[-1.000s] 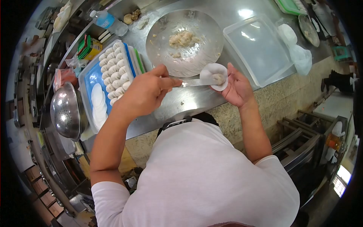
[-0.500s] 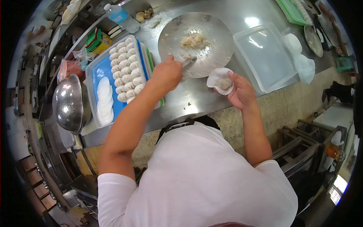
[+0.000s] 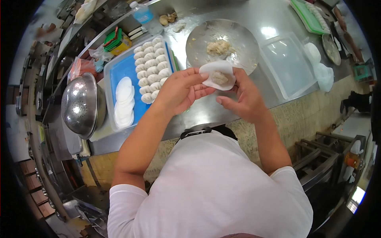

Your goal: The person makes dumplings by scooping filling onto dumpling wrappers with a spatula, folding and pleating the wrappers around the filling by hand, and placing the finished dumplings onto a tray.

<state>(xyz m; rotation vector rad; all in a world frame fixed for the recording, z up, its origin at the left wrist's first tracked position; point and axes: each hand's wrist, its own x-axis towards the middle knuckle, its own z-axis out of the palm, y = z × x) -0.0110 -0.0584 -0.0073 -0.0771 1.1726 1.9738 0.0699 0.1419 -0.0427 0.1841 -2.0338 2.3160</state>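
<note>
A round white dumpling wrapper (image 3: 216, 66) with a lump of pale filling (image 3: 219, 78) in its middle lies between my two hands. My left hand (image 3: 183, 90) pinches its left edge between thumb and fingers. At the wrapper's right edge, my right hand (image 3: 247, 97) supports it with fingers partly hidden behind it, the thumb held apart below. Just beyond the wrapper is a wide round metal pan (image 3: 196, 37) with more filling (image 3: 220, 48) heaped in it. To the left, a tray (image 3: 137, 81) with a blue base holds rows of pleated dumplings (image 3: 151, 70) and overlapping white wrappers (image 3: 124, 101).
A metal colander (image 3: 79, 104) stands left of the tray. Behind are a water bottle (image 3: 145, 18) and a yellow tub (image 3: 119, 44). On the right lie a translucent plastic tray (image 3: 287, 67) and a plastic bag (image 3: 324, 77). The counter's front edge runs before my body.
My left hand has left the pan and taken the wrapper's left edge; the spatula it held is no longer visible. My right hand has brought the wrapper left and up, in front of the pan.
</note>
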